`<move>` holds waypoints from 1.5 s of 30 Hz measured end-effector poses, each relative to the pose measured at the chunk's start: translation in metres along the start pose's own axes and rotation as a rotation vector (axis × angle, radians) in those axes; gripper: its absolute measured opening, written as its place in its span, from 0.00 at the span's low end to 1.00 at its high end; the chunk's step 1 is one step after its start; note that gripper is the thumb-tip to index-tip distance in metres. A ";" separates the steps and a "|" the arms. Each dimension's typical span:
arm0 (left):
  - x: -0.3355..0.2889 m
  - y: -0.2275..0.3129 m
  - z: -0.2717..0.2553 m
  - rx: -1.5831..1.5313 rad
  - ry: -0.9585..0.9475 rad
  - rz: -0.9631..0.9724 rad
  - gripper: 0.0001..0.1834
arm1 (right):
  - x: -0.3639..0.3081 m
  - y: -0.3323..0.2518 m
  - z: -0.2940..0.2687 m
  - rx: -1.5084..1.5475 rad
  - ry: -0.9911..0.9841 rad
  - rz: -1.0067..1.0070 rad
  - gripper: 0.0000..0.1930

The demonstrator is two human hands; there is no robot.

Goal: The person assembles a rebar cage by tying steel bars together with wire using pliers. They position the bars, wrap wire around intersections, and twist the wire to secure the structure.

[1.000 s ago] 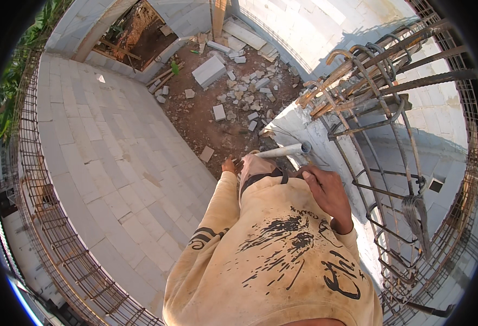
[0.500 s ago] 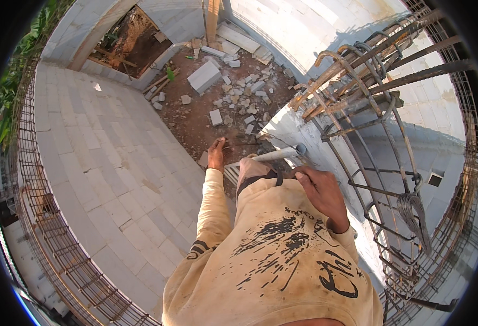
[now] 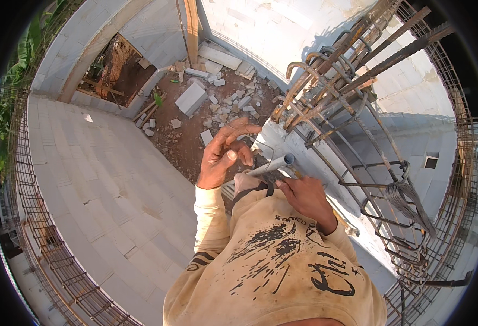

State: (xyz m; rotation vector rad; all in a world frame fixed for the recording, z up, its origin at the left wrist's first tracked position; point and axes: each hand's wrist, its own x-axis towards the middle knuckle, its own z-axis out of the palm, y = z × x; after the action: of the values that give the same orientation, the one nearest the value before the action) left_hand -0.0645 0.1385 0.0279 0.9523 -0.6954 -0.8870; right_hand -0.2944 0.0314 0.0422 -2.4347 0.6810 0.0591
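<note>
My left hand (image 3: 222, 155) is raised in front of my waist. Its index finger stretches to the right and the thumb stands apart from the half-bent fingers; I see nothing held in it. A thin bent wire (image 3: 271, 148) shows just right of its fingertips. Close to my right hip, my right hand (image 3: 306, 199) is closed, thumb on top; a dark thing at its fingers is too unclear to name. Between the hands, a grey pipe (image 3: 274, 164) ends in an open mouth. To the right rises a cage of rusty steel bars (image 3: 353, 98) with hooked ends.
A bundle of grey tie wire (image 3: 410, 204) hangs on the bar cage. Below lie a white block (image 3: 191, 99) and broken pieces on brown soil. A pale block wall (image 3: 103, 201) stands at left, with long mesh-like reinforcement (image 3: 59, 255) along its edge.
My left hand has come up nearer and its fingers have spread. The right hand has shifted slightly left and down. The view has turned, so the bar cage sits further left.
</note>
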 end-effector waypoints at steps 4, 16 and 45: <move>0.007 0.015 0.005 0.105 0.040 0.108 0.29 | 0.000 0.001 0.002 -0.037 0.002 0.008 0.21; 0.019 0.018 0.062 -0.006 -0.026 0.231 0.22 | 0.009 -0.018 -0.015 0.592 0.274 -0.318 0.21; 0.041 -0.024 0.125 0.625 -0.178 0.185 0.15 | -0.110 -0.023 -0.061 1.232 0.608 -0.237 0.22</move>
State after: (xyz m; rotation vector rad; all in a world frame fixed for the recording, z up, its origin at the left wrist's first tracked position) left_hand -0.1561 0.0474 0.0636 1.3409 -1.2349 -0.5975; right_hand -0.3853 0.0633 0.1260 -1.2714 0.4348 -0.9390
